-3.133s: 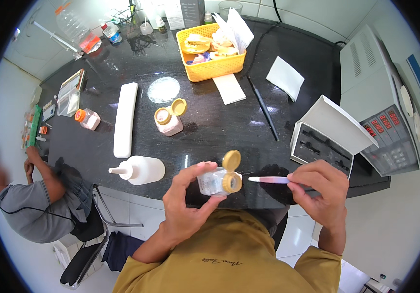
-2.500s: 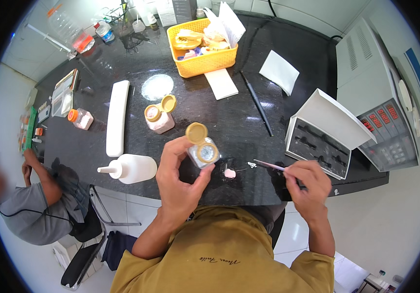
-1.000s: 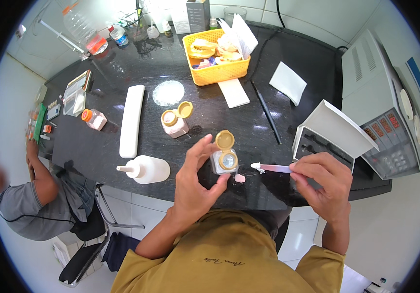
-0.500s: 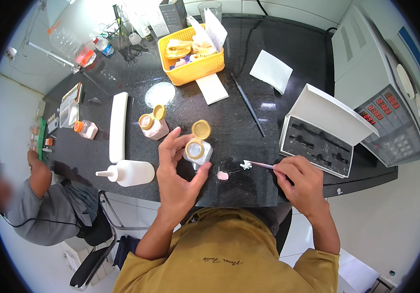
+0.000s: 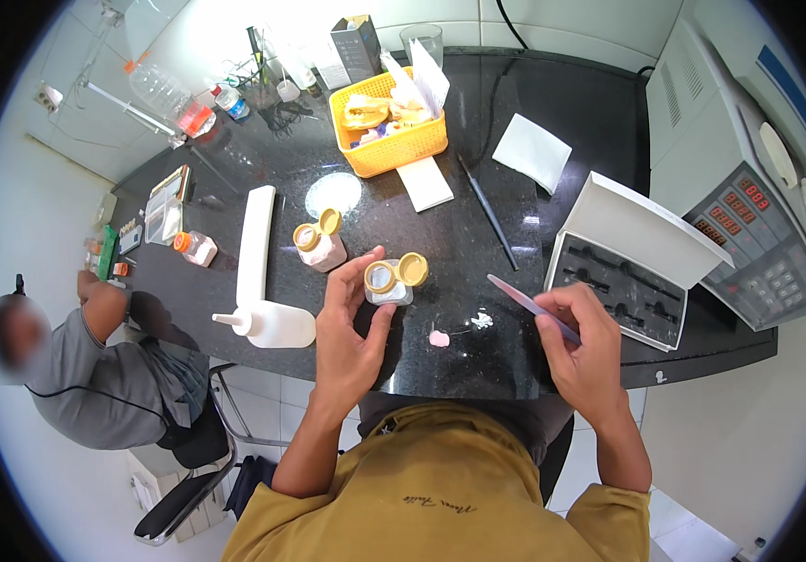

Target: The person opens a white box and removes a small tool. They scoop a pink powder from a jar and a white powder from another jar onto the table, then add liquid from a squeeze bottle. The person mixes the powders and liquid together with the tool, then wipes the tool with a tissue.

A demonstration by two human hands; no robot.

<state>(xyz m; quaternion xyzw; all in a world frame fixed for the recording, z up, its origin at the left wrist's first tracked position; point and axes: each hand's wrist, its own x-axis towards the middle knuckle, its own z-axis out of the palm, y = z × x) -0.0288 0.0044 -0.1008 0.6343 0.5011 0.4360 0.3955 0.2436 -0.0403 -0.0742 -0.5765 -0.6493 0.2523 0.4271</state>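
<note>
My left hand (image 5: pixel 351 342) curls round a small clear jar (image 5: pixel 392 289) of white powder, its gold flip lid standing open to the right. In my right hand (image 5: pixel 576 342) is a flat pink-purple spatula (image 5: pixel 520 296), gripped between thumb and fingers with its tip pointing up and left. That tip hangs above and clear of a little heap of white powder (image 5: pixel 482 320) on the black worktop (image 5: pixel 450 370). A small pink powder heap (image 5: pixel 439 338) lies just left of the white one. Behind my left hand stands another open gold-lidded jar (image 5: pixel 321 249) with pink powder.
A white squeeze bottle (image 5: pixel 281 325) and a long white bar (image 5: pixel 255 242) lie on the left. Further back sit a yellow basket (image 5: pixel 394 153) and a dark slim tool (image 5: pixel 490 215). At right are an open box (image 5: pixel 628 267) and a machine (image 5: pixel 749 215). A person (image 5: pixel 113 384) sits at left.
The spatula has lifted off the white powder heap, and its tip now points further up. My left hand has turned the jar, so its lid has swung to the right.
</note>
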